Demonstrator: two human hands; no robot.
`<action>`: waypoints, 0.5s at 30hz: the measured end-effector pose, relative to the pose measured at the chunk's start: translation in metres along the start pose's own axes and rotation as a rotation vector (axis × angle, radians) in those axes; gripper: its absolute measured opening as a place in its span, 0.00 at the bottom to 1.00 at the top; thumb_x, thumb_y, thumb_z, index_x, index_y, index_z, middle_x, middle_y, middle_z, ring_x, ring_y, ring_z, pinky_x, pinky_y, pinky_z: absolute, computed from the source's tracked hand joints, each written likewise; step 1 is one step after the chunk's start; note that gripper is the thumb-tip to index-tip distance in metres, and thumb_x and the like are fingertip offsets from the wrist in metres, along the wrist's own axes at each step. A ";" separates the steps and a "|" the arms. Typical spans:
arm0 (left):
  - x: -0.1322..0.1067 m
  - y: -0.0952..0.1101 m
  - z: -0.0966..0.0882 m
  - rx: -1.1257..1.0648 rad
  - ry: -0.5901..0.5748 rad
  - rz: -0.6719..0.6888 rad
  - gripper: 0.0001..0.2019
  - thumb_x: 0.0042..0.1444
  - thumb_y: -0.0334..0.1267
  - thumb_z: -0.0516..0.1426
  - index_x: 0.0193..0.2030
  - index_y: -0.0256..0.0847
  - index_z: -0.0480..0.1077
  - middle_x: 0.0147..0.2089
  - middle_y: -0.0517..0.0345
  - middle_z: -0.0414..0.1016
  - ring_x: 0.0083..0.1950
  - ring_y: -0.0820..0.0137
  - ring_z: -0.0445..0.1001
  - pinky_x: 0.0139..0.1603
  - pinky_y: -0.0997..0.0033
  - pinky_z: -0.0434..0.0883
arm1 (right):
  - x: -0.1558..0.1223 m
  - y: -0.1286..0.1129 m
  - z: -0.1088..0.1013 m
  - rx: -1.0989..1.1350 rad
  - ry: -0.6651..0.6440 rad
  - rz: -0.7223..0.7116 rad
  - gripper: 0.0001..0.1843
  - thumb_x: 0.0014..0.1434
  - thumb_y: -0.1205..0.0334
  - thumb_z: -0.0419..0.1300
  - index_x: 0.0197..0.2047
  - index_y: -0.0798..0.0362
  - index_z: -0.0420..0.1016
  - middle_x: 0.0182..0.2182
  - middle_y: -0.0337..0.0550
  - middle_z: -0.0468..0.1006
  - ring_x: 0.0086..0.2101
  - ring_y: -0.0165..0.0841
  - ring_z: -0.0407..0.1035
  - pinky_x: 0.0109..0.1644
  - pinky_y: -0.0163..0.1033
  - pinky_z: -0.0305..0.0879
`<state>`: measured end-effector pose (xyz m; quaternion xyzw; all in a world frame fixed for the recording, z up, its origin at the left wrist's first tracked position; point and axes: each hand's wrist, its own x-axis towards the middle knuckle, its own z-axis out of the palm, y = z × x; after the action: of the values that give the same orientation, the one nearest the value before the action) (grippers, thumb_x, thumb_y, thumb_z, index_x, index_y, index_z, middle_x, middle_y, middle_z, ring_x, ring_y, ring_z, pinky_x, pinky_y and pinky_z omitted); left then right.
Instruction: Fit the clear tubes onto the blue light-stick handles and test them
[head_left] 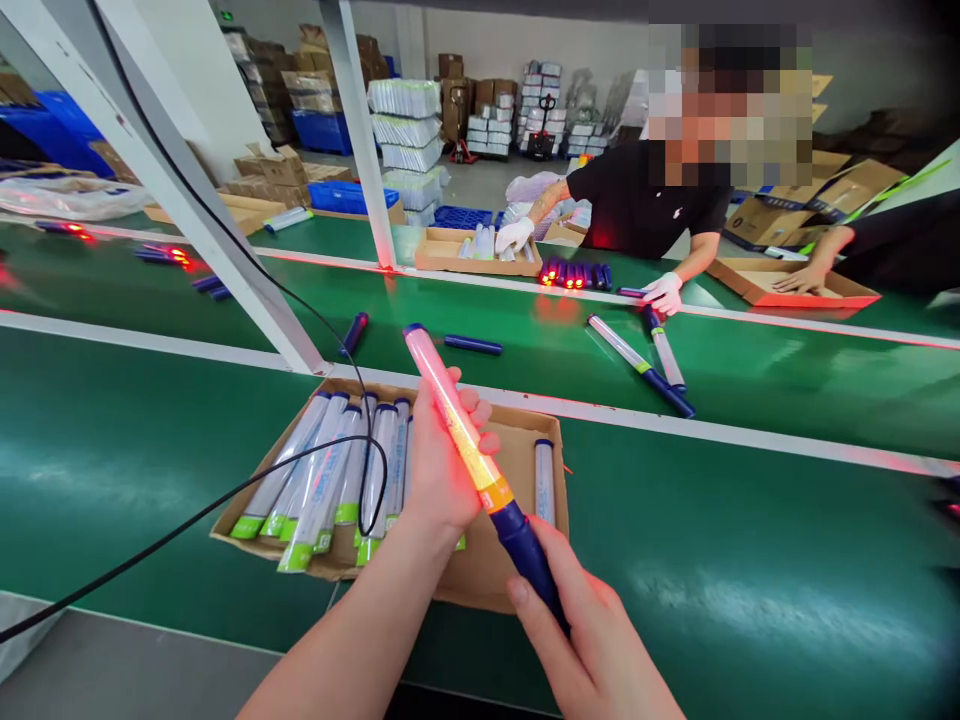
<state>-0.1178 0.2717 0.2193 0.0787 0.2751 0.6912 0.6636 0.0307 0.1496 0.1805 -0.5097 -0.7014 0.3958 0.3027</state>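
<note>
Head view: left hand [442,465] and right hand [592,640] both clamp 1 glowing baton [450,410], its lower end hidden inside the right hand.

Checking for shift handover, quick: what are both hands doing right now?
Left hand: closed, holding the lit baton by its glowing tube.
Right hand: closed, holding the same baton by its navy handle.

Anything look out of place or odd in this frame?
A black cable loops across the cardboard tray and over its white tubes, which looks odd on a work belt. One tube also lies apart from the others, at the tray's right side.
</note>
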 end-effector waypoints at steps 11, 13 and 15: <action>-0.009 -0.012 0.000 0.054 0.095 0.060 0.12 0.75 0.49 0.54 0.48 0.43 0.69 0.31 0.65 0.63 0.25 0.77 0.63 0.18 0.84 0.62 | -0.003 0.014 0.010 -0.470 0.164 -0.184 0.18 0.79 0.57 0.46 0.66 0.54 0.62 0.38 0.50 0.87 0.23 0.43 0.82 0.22 0.41 0.78; -0.009 -0.012 0.000 0.036 0.131 0.044 0.13 0.77 0.48 0.51 0.47 0.43 0.68 0.30 0.66 0.63 0.24 0.78 0.63 0.18 0.84 0.62 | -0.004 0.011 0.014 -0.553 0.231 -0.223 0.18 0.80 0.56 0.43 0.65 0.55 0.63 0.36 0.50 0.87 0.22 0.44 0.82 0.19 0.40 0.75; -0.009 -0.013 0.000 0.027 0.162 0.030 0.14 0.77 0.49 0.50 0.45 0.42 0.67 0.30 0.66 0.62 0.23 0.78 0.62 0.18 0.84 0.60 | -0.004 0.009 0.019 -0.647 0.284 -0.240 0.19 0.80 0.56 0.41 0.63 0.56 0.65 0.33 0.51 0.86 0.20 0.44 0.81 0.16 0.40 0.72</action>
<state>-0.1051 0.2625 0.2150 0.0356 0.3361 0.7013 0.6277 0.0206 0.1425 0.1631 -0.5429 -0.7961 0.0406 0.2643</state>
